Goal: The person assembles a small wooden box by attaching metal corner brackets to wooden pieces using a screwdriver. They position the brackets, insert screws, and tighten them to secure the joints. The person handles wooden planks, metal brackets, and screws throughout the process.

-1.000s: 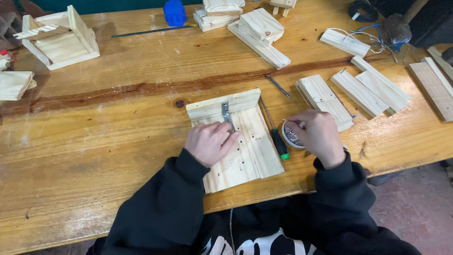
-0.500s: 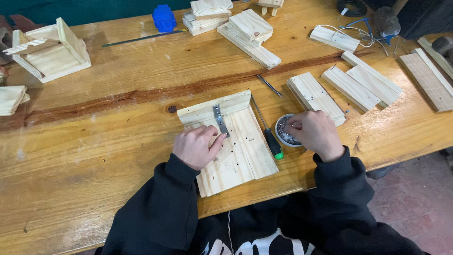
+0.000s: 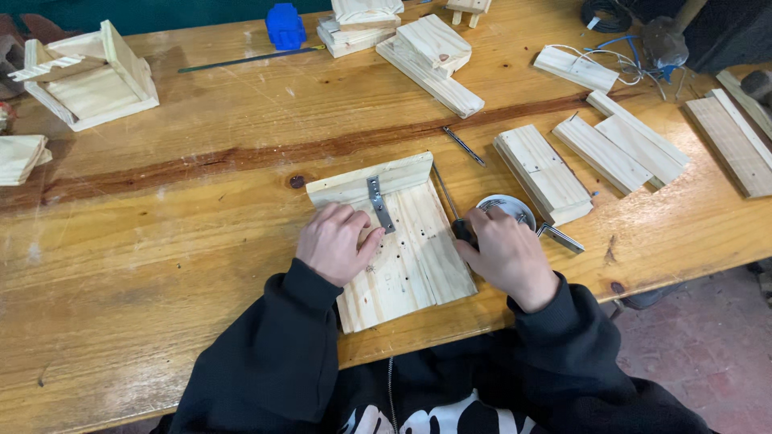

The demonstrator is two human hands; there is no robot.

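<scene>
A pale wooden board with an upright strip along its far edge lies in front of me. A small metal bracket joins the strip and the board. My left hand presses down on the board, fingertips touching the bracket's lower end. My right hand is curled around the black handle of a screwdriver, which lies along the board's right edge with its shaft pointing away from me. A round metal tin sits just beyond my right hand.
A wooden block, a loose angle bracket and several planks lie to the right. A thin metal rod, stacked wood and a blue object are further back. An open wooden box stands far left. The table's front edge is close.
My right hand left the round tin and moved left onto the screwdriver handle. My left hand stayed on the board by the bracket.
</scene>
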